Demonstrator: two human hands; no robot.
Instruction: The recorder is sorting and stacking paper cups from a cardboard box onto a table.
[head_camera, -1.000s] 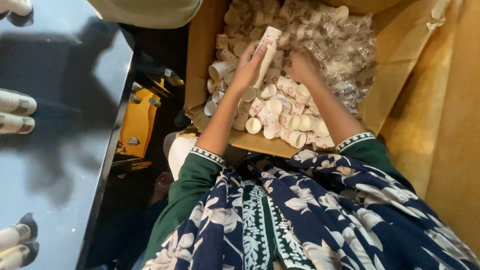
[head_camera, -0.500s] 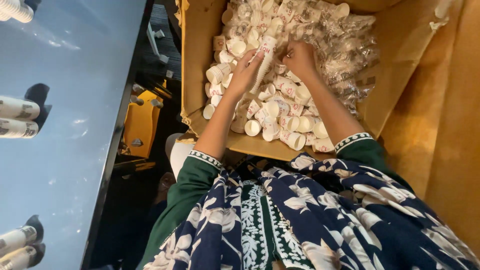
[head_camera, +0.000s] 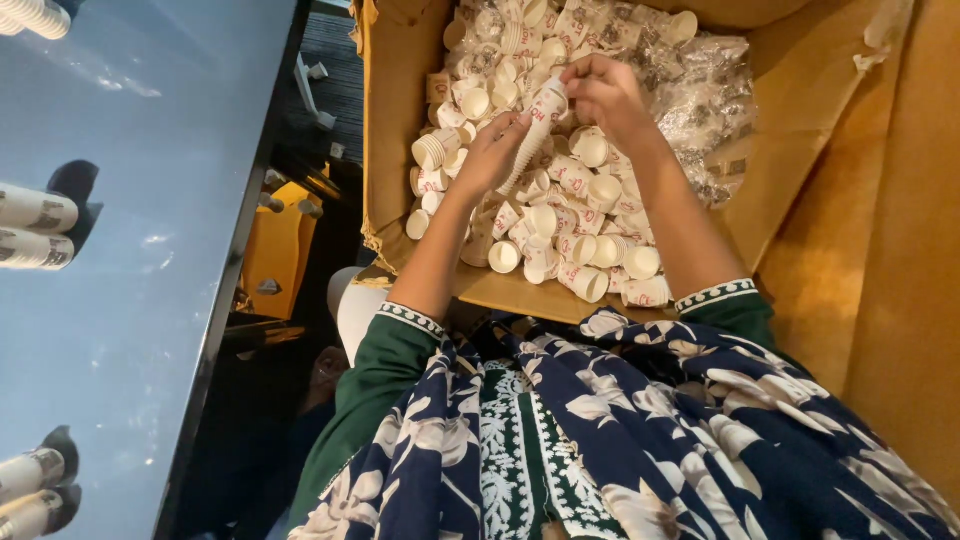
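Note:
A cardboard box (head_camera: 395, 130) in front of me is heaped with several small white paper cups (head_camera: 570, 230) with red print. Both my hands are inside it, over the heap. My left hand (head_camera: 490, 155) holds the lower end of a nested stack of cups (head_camera: 538, 125). My right hand (head_camera: 605, 95) grips the stack's upper end. The stack is tilted, its top pointing to the far right.
Crumpled clear plastic wrap (head_camera: 710, 110) lies in the box's far right part. A dark glossy table (head_camera: 130, 250) runs along the left, with cup stacks (head_camera: 35, 225) lying on it. A yellow object (head_camera: 290, 245) sits on the floor between table and box.
The view has tilted downward. The cup stack sits lower, closer to the heap, and both hands have closed in on it, the right one onto its top.

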